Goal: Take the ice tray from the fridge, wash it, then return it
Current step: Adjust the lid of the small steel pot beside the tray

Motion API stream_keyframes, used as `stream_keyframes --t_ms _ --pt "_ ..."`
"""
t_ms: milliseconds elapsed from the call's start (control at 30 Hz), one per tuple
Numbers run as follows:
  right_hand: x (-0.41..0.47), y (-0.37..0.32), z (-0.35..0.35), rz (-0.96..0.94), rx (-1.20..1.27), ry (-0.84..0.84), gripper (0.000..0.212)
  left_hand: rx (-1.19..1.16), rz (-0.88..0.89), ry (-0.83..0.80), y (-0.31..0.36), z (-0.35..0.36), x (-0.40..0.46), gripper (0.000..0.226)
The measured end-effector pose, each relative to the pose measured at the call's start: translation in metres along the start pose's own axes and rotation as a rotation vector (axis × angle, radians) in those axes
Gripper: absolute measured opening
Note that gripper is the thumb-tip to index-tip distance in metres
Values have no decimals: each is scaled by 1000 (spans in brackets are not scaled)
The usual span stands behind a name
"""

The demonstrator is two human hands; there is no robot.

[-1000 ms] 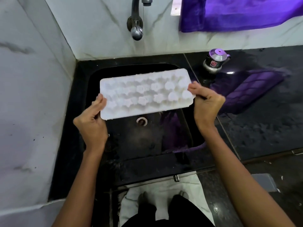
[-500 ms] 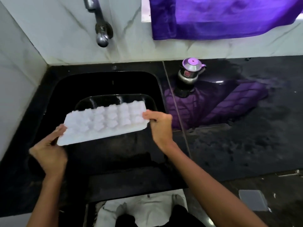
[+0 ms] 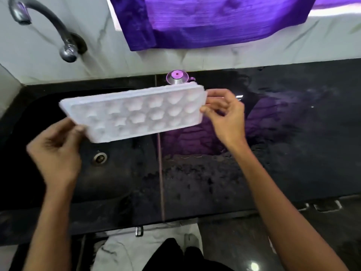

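Note:
A white ice tray (image 3: pixel 136 112) with several rounded cups hangs in the air above the right side of a black sink (image 3: pixel 29 173), cup openings turned toward me. My left hand (image 3: pixel 56 153) pinches its near left corner. At the tray's right end my right hand (image 3: pixel 224 114) holds the edge between thumb and fingers. The tray tilts, its right end higher and farther from me. It reaches over the edge of the black counter (image 3: pixel 273 153).
A metal tap (image 3: pixel 66 47) juts from the white marble wall at top left. The sink drain (image 3: pixel 100 157) lies below the tray. A small steel pot with a purple lid (image 3: pixel 176 77) stands behind the tray. A purple cloth (image 3: pixel 205 22) hangs above the counter.
The tray has been turned over, so its cup openings now face me instead of its bumpy underside. It has also shifted right and up, partly over the counter, with both hands still on its ends.

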State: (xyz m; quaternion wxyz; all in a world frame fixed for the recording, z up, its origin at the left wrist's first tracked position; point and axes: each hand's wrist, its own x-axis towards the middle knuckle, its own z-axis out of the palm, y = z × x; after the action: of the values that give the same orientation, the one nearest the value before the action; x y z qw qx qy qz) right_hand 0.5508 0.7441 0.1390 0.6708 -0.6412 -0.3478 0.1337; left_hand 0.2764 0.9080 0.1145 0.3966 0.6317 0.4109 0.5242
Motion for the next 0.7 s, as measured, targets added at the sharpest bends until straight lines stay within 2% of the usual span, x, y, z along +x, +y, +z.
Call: stream_keyframes --t_ms 33,100,267,367,500,700 --pt "3 3 -15 18 -20 23 33 -18 -12 -32 5 16 -7 24" --pt "5 15 -42 75 -63 26 28 -71 -31 -153 11 53 -22 25" --pt "2 52 -88 270 -250 -42 30 30 -195 -382 -8 96 -40 32" --pt "-2 68 -104 386 -248 -93 29 65 -291 -484 -17 112 -52 33" --pt "-11 85 -118 502 -263 -99 34 127 -362 -578 -28 125 -61 31" --pt "-14 99 -128 560 -292 -114 40 276 -375 -611 -35 135 -73 27"
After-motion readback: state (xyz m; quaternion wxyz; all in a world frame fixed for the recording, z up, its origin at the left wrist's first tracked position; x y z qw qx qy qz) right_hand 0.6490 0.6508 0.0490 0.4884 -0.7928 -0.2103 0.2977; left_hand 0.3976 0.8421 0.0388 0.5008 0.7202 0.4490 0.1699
